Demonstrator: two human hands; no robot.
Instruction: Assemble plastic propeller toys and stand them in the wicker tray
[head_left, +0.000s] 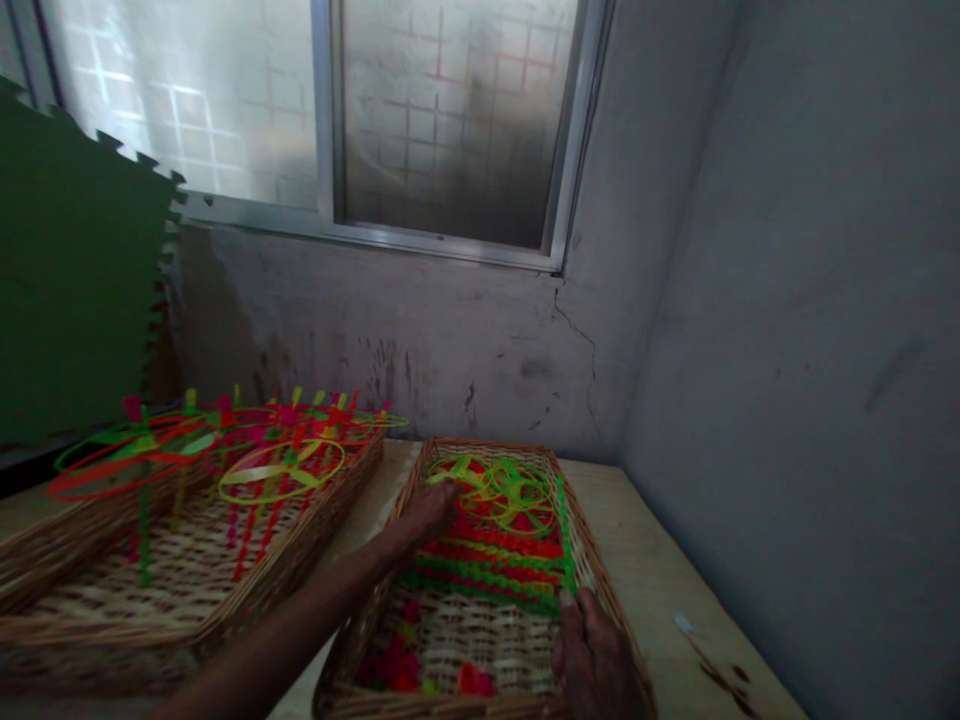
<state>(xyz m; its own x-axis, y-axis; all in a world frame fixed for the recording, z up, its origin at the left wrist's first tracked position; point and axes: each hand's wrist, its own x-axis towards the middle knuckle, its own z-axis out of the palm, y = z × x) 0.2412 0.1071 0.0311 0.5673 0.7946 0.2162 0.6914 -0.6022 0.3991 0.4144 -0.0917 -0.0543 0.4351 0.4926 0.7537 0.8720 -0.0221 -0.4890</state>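
My right hand [596,650] is closed on the lower end of a green twisted stick [564,540], which points away from me along the right side of a wicker basket [600,570]. My left hand [435,508] reaches into the far part of this basket, its fingertips at a yellow propeller ring [465,470]; whether they grip it is too dim to tell. Beside it lie yellow-green propeller rings [521,490]. Several red, green and yellow twisted sticks [487,565] lie crosswise in the middle. Small red and pink pieces [394,660] sit in the near end.
A second wicker basket [285,560] on the left holds several upright twisted sticks topped with propeller rings [281,472]. Both baskets rest on a wooden table [637,520]. A green foam mat [75,270] stands at the left. A wall with a window [450,130] is behind.
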